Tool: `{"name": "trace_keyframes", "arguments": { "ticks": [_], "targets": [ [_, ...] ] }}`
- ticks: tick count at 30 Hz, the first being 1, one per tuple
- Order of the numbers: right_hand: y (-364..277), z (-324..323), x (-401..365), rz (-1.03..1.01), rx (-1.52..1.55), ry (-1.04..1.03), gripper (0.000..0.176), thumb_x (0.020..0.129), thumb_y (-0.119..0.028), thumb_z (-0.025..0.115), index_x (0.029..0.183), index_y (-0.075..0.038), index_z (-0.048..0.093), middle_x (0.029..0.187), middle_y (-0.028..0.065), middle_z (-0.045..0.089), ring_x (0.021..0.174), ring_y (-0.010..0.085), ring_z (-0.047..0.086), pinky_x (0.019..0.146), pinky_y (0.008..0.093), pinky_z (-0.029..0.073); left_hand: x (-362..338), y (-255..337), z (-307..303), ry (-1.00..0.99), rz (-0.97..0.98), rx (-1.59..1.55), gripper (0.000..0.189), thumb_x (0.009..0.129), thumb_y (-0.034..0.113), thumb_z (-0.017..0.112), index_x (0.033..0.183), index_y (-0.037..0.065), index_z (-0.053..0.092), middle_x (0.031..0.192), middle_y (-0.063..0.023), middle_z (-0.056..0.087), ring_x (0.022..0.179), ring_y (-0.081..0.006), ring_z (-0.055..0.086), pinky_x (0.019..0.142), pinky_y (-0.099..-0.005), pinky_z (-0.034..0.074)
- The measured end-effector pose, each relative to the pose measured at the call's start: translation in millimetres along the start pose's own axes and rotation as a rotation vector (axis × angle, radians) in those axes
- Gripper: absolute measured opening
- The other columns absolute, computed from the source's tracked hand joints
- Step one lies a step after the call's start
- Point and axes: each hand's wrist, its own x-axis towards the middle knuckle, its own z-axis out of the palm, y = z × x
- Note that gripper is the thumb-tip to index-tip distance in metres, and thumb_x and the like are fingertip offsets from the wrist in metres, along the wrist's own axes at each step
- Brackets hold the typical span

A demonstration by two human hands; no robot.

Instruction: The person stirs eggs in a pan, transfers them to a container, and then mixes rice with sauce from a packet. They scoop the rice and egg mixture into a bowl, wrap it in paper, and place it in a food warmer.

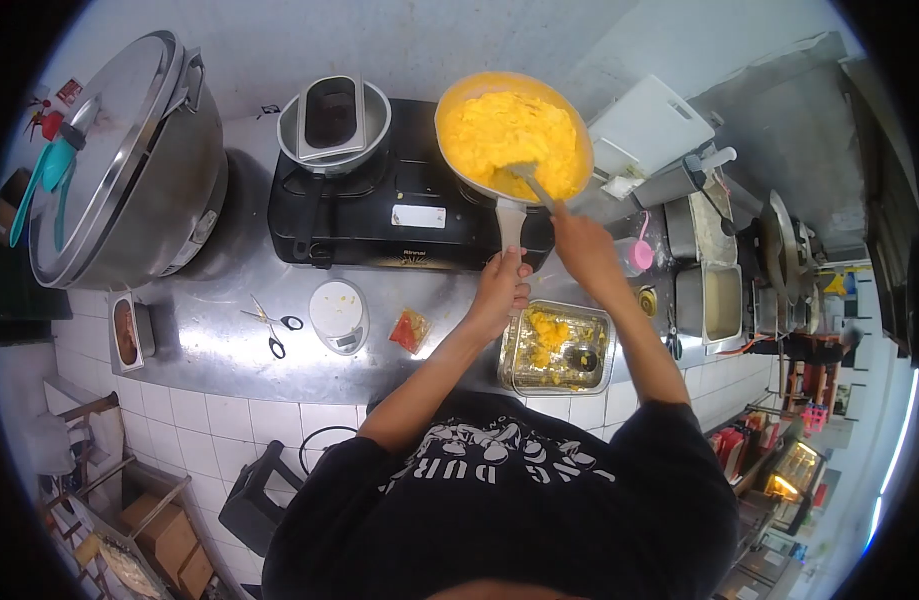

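My left hand (pixel 501 288) is wrapped round the pale handle of a frying pan (pixel 442 128), which sits on the right burner of a black gas stove (pixel 364 228). A thick yellow mass like scrambled egg (pixel 509 125) fills much of the pan. In my right hand (pixel 582 245) is a spatula (pixel 530 178), its head down in the yellow food near the handle side. Just below the pan, close to both forearms, stands a metal tray (pixel 513 378) with yellow food scraps and a small dark round object in it.
A large lidded pot (pixel 184 170) stands at the left. On the left burner, a smaller pot (pixel 379 110) bears a metal container (pixel 331 115). Scissors (pixel 270 322), a white kitchen scale (pixel 337 315) and a red-and-yellow packet (pixel 409 329) lie on the steel counter. A pink-handled cup (pixel 637 254) is at right.
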Motion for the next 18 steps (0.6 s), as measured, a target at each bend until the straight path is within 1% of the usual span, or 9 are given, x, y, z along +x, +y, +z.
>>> {"name": "trace_keyframes", "arguments": {
  "ticks": [2, 5, 7, 9, 10, 11, 13, 15, 18],
  "targets": [
    [0.0, 18.7, 27.6, -0.029, 0.028, 0.154, 0.023, 0.093, -0.02, 0.045, 0.107, -0.004, 0.054, 0.077, 0.0227, 0.064, 0.073, 0.0416, 0.063, 0.065, 0.0528, 0.049, 0.8, -0.3, -0.3, 0.003, 0.004, 0.017, 0.029, 0.1, 0.034, 0.044, 0.115, 0.01, 0.045, 0.079, 0.0023, 0.042, 0.053, -0.0033, 0.029, 0.043, -0.0164, 0.024],
    [5.4, 23.8, 74.9, -0.053, 0.006, 0.154, 0.024, 0.089, -0.013, 0.046, 0.105, 0.001, 0.055, 0.073, 0.0214, 0.063, 0.067, 0.0386, 0.065, 0.059, 0.0486, 0.052, 0.3, 0.1, 0.9, 0.004, 0.005, 0.005, 0.029, 0.099, 0.034, 0.045, 0.115, 0.01, 0.045, 0.079, 0.0022, 0.042, 0.053, -0.0032, 0.029, 0.043, -0.0168, 0.025],
    [7.6, 10.2, 100.6, -0.031, 0.014, 0.119, 0.023, 0.088, -0.014, 0.046, 0.1, 0.002, 0.058, 0.078, 0.0217, 0.064, 0.071, 0.0393, 0.065, 0.064, 0.0486, 0.052, 2.2, -2.6, -0.9, -0.003, 0.022, -0.008, 0.029, 0.099, 0.034, 0.046, 0.114, 0.01, 0.045, 0.08, 0.0021, 0.043, 0.053, -0.0033, 0.029, 0.043, -0.0172, 0.025],
    [47.4, 8.5, 154.0, -0.216, -0.094, -0.017, 0.024, 0.09, -0.018, 0.046, 0.095, 0.0, 0.061, 0.088, 0.0208, 0.066, 0.082, 0.0385, 0.064, 0.073, 0.0476, 0.051, 0.6, -0.1, 1.4, -0.005, 0.02, -0.007, 0.029, 0.099, 0.035, 0.046, 0.114, 0.01, 0.045, 0.08, 0.002, 0.043, 0.053, -0.0034, 0.029, 0.044, -0.0172, 0.025],
    [59.3, -14.0, 159.7, -0.274, -0.075, -0.027, 0.027, 0.091, -0.022, 0.046, 0.097, -0.001, 0.063, 0.093, 0.0191, 0.066, 0.087, 0.0373, 0.064, 0.077, 0.0463, 0.05, -0.8, -0.3, 1.8, -0.005, 0.015, -0.006, 0.029, 0.099, 0.035, 0.046, 0.114, 0.01, 0.046, 0.08, 0.002, 0.043, 0.053, -0.0035, 0.029, 0.044, -0.0173, 0.025],
    [66.3, -51.0, 157.2, -0.329, -0.056, -0.034, 0.029, 0.092, -0.025, 0.047, 0.098, -0.003, 0.065, 0.097, 0.0173, 0.067, 0.093, 0.036, 0.063, 0.081, 0.045, 0.049, -2.2, -1.8, 1.4, -0.008, 0.009, -0.001, 0.029, 0.099, 0.035, 0.046, 0.114, 0.01, 0.046, 0.08, 0.002, 0.043, 0.053, -0.0035, 0.029, 0.044, -0.0173, 0.025],
    [63.8, -122.8, 120.1, -0.278, -0.037, -0.086, 0.033, 0.092, -0.031, 0.049, 0.105, -0.007, 0.066, 0.099, 0.0165, 0.067, 0.095, 0.0353, 0.061, 0.083, 0.0441, 0.048, -0.1, -0.2, 1.9, 0.008, 0.015, 0.003, 0.029, 0.099, 0.035, 0.047, 0.114, 0.01, 0.045, 0.081, 0.0018, 0.043, 0.053, -0.0036, 0.029, 0.044, -0.0173, 0.025],
    [86.7, -149.5, 87.0, -0.327, -0.054, -0.006, 0.034, 0.092, -0.033, 0.051, 0.106, -0.007, 0.067, 0.098, 0.0185, 0.066, 0.093, 0.0369, 0.061, 0.083, 0.0439, 0.047, 1.1, -1.0, 0.5, 0.003, 0.015, -0.013, 0.029, 0.099, 0.035, 0.047, 0.115, 0.011, 0.045, 0.081, 0.0017, 0.043, 0.053, -0.0035, 0.029, 0.044, -0.0173, 0.025],
    [87.7, -162.5, 33.4, -0.201, -0.157, -0.208, 0.034, 0.093, -0.031, 0.05, 0.114, -0.008, 0.064, 0.096, 0.0198, 0.065, 0.092, 0.0376, 0.06, 0.082, 0.0446, 0.047, 0.6, -0.2, 0.7, 0.002, 0.006, -0.023, 0.029, 0.099, 0.035, 0.047, 0.115, 0.011, 0.045, 0.082, 0.0017, 0.043, 0.053, -0.0035, 0.029, 0.044, -0.0172, 0.025]
  ]
}}
